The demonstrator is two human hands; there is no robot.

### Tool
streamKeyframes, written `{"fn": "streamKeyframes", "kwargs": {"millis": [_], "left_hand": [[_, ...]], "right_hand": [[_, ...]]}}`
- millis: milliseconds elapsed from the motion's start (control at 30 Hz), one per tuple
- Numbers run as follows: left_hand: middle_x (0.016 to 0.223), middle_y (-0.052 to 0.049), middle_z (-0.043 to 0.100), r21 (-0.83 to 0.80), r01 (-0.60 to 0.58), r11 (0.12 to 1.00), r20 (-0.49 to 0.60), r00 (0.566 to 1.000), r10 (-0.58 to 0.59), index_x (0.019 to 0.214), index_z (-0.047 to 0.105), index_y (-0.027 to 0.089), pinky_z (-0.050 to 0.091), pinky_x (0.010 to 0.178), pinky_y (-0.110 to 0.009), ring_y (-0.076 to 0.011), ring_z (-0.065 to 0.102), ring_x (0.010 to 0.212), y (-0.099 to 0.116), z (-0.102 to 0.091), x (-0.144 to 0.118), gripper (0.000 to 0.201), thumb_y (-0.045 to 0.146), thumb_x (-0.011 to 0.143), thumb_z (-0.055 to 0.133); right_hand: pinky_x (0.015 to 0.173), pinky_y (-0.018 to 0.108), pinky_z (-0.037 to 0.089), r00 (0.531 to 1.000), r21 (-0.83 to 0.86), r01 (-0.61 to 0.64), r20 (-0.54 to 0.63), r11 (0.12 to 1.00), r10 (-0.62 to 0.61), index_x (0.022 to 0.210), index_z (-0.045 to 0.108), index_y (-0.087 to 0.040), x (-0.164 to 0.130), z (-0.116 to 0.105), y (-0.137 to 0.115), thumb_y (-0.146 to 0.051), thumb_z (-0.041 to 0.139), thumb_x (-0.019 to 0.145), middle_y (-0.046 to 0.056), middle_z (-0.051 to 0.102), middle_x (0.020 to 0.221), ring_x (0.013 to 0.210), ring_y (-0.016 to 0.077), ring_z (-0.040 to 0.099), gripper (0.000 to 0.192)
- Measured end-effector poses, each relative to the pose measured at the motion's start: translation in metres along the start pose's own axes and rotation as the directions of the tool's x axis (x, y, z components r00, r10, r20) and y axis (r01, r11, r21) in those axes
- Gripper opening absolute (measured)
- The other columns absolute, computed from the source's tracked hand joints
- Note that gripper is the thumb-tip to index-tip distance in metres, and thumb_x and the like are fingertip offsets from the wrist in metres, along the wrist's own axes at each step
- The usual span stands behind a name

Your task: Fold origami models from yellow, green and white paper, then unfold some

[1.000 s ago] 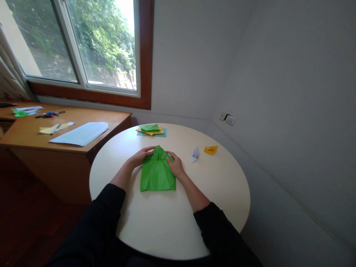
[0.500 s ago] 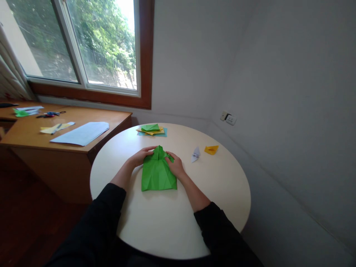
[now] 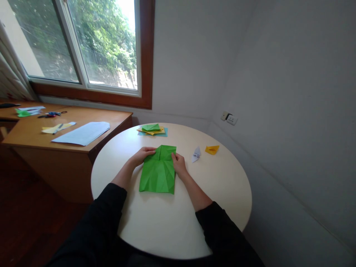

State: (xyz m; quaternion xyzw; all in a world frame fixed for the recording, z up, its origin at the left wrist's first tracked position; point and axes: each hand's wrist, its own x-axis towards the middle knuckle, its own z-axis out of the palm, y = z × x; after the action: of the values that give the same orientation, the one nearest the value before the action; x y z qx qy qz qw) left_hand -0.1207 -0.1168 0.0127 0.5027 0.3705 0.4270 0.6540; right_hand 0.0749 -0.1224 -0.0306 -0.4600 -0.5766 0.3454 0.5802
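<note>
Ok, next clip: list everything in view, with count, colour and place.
green paper sheet: 1, green, creased, table middle, under both hands
paper stack: 1, green on yellow on blue, table's far edge
folded paper figure: 1, white, right of sheet
folded paper piece: 1, yellow, right of the figure
round table: 1, cream
wooden desk: 1, brown, left, holding papers
scissors: 1, far left on desk
wall socket: 1, white
window: 1, brown frame
left hand: on sheet's top-left
right hand: on sheet's right edge

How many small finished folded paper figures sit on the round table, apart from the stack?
2: a small white folded paper figure right of the right hand, and a small yellow folded paper figure just beyond it.
</note>
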Motion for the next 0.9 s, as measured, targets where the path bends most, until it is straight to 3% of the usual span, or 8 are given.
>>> {"fn": "streamKeyframes", "kwargs": {"millis": [100, 267, 433, 667, 900], "left_hand": [[0.082, -0.01, 0.071, 0.023, -0.016, 1.0, 0.017, 1.0, 0.016, 0.095, 0.067, 0.009, 0.048, 0.075, -0.033, -0.0199, 0.065, 0.073, 0.0015, -0.0003, -0.0009, 0.043, 0.028, 0.057, 0.076], [0.076, -0.008, 0.07, 0.056, -0.085, 0.995, -0.045, 0.995, 0.087, 0.099, 0.064, 0.01, 0.05, 0.068, -0.03, -0.0178, 0.064, 0.067, 0.0008, 0.0015, -0.0013, 0.047, 0.032, 0.059, 0.076], [0.071, -0.003, 0.068, 0.078, -0.173, 0.982, 0.019, 0.985, 0.172, 0.117, 0.051, 0.016, 0.046, 0.056, -0.024, -0.0134, 0.062, 0.058, -0.0037, 0.0012, 0.0009, 0.06, 0.034, 0.063, 0.073], [0.064, 0.0, 0.063, 0.097, -0.2, 0.975, -0.012, 0.979, 0.202, 0.078, 0.063, 0.013, 0.041, 0.053, -0.019, -0.0087, 0.056, 0.055, -0.0071, -0.001, 0.0066, 0.029, 0.033, 0.06, 0.073], [0.071, -0.002, 0.066, 0.044, -0.109, 0.993, -0.025, 0.994, 0.11, 0.082, 0.064, 0.012, 0.045, 0.064, -0.025, -0.0113, 0.059, 0.062, -0.0018, 0.003, 0.0029, 0.034, 0.027, 0.054, 0.076]], "right_hand": [[0.048, 0.024, 0.029, 1.0, -0.014, -0.009, -0.022, 1.0, 0.009, 0.055, 0.051, -0.018, 0.0004, -0.0005, -0.0005, -0.05, 0.05, 0.071, -0.003, 0.046, 0.048, 0.049, 0.0106, 0.036, 0.036], [0.047, 0.023, 0.027, 0.998, 0.017, -0.048, -0.04, 0.999, 0.049, 0.054, 0.049, -0.018, 0.0017, -0.0016, -0.001, -0.05, 0.05, 0.07, -0.004, 0.045, 0.049, 0.049, 0.0097, 0.035, 0.037], [0.047, 0.022, 0.027, 0.993, 0.053, -0.086, -0.071, 0.995, 0.09, 0.055, 0.049, -0.017, 0.0026, -0.0019, -0.0005, -0.054, 0.051, 0.067, -0.005, 0.043, 0.049, 0.05, 0.0089, 0.034, 0.039], [0.047, 0.023, 0.026, 0.987, 0.066, -0.116, -0.108, 0.991, 0.122, 0.054, 0.046, -0.018, 0.0023, -0.0039, -0.0021, -0.056, 0.051, 0.065, -0.006, 0.039, 0.049, 0.05, 0.0084, 0.031, 0.04], [0.048, 0.023, 0.025, 0.979, 0.077, -0.142, -0.135, 0.987, 0.151, 0.057, 0.049, -0.017, 0.0023, -0.0051, -0.0011, -0.059, 0.052, 0.064, -0.006, 0.039, 0.049, 0.05, 0.0088, 0.032, 0.042]]}}
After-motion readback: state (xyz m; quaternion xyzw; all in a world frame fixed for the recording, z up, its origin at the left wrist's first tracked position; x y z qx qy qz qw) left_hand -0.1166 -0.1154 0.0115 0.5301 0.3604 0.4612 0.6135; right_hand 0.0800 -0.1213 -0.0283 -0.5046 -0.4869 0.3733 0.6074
